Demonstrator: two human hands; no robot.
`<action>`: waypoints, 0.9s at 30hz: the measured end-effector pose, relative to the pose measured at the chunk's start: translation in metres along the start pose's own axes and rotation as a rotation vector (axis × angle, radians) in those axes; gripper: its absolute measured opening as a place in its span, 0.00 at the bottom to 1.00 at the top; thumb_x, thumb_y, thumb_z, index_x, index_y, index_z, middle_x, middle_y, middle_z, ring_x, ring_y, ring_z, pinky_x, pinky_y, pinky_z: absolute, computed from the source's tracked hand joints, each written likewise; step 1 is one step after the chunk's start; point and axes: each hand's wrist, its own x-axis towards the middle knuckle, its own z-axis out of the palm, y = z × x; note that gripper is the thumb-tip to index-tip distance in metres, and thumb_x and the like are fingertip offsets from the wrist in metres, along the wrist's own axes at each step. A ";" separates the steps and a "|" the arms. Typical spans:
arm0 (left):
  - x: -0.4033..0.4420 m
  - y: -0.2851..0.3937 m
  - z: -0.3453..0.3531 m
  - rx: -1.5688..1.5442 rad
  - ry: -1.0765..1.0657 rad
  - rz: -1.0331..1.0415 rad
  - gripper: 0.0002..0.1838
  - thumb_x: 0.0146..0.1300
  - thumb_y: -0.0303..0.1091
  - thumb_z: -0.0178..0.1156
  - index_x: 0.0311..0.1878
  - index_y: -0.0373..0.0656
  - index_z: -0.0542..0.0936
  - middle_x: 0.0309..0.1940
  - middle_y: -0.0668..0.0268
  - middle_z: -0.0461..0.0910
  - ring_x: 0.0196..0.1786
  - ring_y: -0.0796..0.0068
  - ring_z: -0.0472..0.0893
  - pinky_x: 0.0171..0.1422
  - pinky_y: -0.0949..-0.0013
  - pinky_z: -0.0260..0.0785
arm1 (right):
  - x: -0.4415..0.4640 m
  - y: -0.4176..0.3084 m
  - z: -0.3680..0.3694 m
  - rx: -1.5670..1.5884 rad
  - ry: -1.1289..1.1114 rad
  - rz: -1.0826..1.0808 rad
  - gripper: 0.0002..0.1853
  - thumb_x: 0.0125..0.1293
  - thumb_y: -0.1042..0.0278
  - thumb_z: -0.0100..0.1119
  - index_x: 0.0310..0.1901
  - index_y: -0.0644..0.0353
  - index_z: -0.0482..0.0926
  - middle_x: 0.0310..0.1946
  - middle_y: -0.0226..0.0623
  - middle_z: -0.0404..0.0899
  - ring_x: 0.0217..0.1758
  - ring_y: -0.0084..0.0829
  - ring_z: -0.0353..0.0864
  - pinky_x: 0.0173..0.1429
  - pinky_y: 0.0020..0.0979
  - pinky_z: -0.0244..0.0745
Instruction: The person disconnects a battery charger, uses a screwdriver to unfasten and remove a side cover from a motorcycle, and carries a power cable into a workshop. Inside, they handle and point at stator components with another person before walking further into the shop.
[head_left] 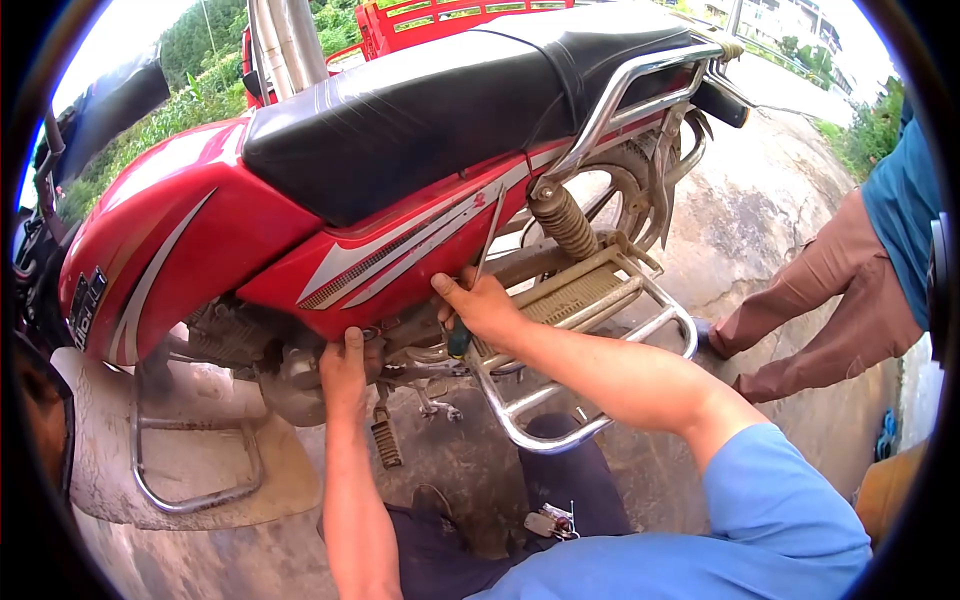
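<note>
A red motorcycle with a black seat (pixel 400 120) stands across the view. My left hand (pixel 346 375) is at the lower edge of its red side panel (pixel 400 265), thumb up against the panel; its other fingers are hidden behind the engine area. My right hand (pixel 478 305) is closed around a screwdriver, whose dark green handle (pixel 458 340) shows below the fingers. The thin metal shaft (pixel 490 232) points up in front of the panel's rear part. My right fingers are close to the panel's lower edge, and whether they touch it I cannot tell.
A metal side rack (pixel 560 436) juts toward me under my right forearm. Another metal bar frame (pixel 190 505) sits lower left. On the right stands a person in brown trousers (pixel 840 300). Keys (pixel 552 522) lie at my lap. Behind is a red vehicle (pixel 400 35).
</note>
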 end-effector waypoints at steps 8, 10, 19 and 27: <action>-0.002 -0.002 0.015 0.125 0.046 0.213 0.32 0.73 0.58 0.61 0.56 0.32 0.79 0.39 0.65 0.85 0.40 0.73 0.79 0.46 0.66 0.73 | -0.004 0.013 0.010 0.035 0.011 0.061 0.27 0.77 0.41 0.53 0.49 0.65 0.77 0.35 0.35 0.83 0.29 0.25 0.80 0.34 0.28 0.77; 0.001 -0.004 0.008 0.207 0.030 0.210 0.32 0.73 0.59 0.61 0.54 0.32 0.81 0.38 0.62 0.85 0.39 0.72 0.79 0.46 0.65 0.73 | -0.003 0.015 0.009 0.029 0.002 0.064 0.27 0.77 0.41 0.54 0.49 0.65 0.77 0.35 0.36 0.83 0.29 0.25 0.80 0.34 0.28 0.77; 0.013 -0.013 -0.008 0.392 0.008 0.199 0.36 0.71 0.64 0.57 0.39 0.30 0.82 0.29 0.44 0.81 0.36 0.50 0.82 0.46 0.56 0.72 | -0.012 0.010 0.014 0.014 -0.018 0.148 0.39 0.77 0.32 0.43 0.46 0.72 0.81 0.41 0.47 0.86 0.41 0.35 0.87 0.45 0.33 0.85; 0.012 -0.002 -0.011 0.461 -0.063 0.133 0.43 0.70 0.72 0.50 0.36 0.29 0.82 0.32 0.43 0.82 0.39 0.46 0.82 0.49 0.53 0.72 | -0.069 -0.069 0.033 0.239 -0.111 0.300 0.36 0.78 0.33 0.41 0.48 0.68 0.75 0.28 0.37 0.77 0.29 0.32 0.81 0.43 0.40 0.86</action>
